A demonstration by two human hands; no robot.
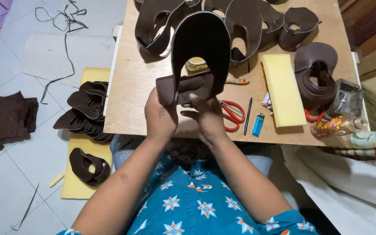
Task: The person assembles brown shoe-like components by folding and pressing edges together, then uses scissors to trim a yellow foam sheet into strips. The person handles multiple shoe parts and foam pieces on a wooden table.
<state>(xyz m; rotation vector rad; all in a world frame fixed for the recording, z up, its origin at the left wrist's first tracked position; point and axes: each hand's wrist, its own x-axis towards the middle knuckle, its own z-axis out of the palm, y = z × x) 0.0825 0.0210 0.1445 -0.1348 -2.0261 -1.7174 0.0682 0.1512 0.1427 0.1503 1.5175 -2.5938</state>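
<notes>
You wear a teal short-sleeved shirt (188, 204) printed with white and orange star-shaped flowers; your forearms are bare.

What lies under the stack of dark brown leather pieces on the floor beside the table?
A yellow foam sheet lies under the stack of dark brown leather pieces. The foam directly beneath the stack is covered.

On the table (131, 87) I count one pair of red scissors (232, 114), one black pen (248, 109) and one blue lighter (258, 124). One yellow foam block (282, 89) lies near the right edge, with two bottles (338, 125) at the near right corner.
</notes>
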